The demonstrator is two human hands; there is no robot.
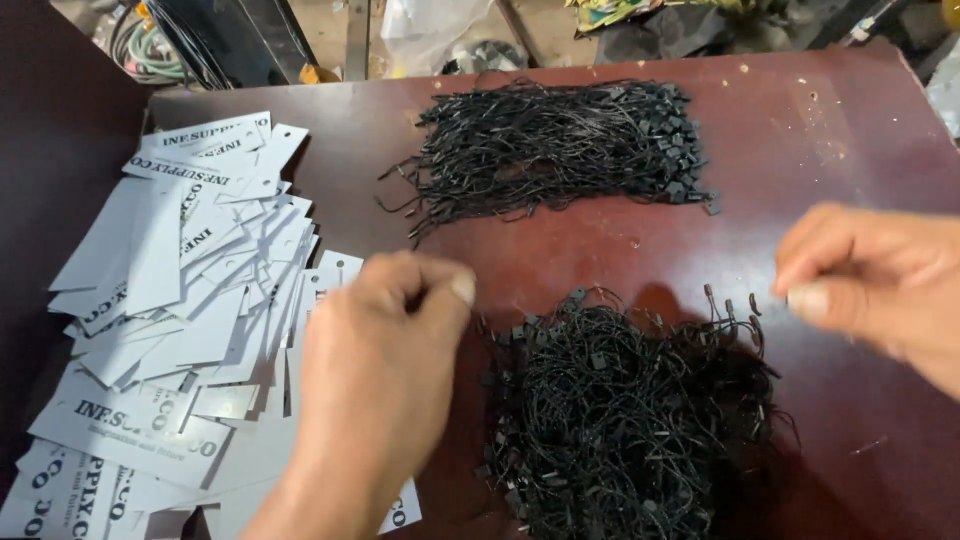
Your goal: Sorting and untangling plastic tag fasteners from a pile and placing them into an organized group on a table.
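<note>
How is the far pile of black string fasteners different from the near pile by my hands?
The far pile lies with its strings running mostly one way, side to side; the near pile is a tangled, rounder heap. The far pile's plastic locks cluster at its right end; the near pile's are scattered all through. The far pile lies untouched; the left hand and right hand work beside the near pile. Both are black string fasteners on the dark red table.

Both hands pinch above the desk point(830, 130): left hand point(385, 340) by white tags point(190, 310) at nine o'clock, right hand point(870, 280) over black strings point(620, 420).

Bright overhead light, glare on tabletop point(800, 130); hands perhaps motion-blurred.
</note>
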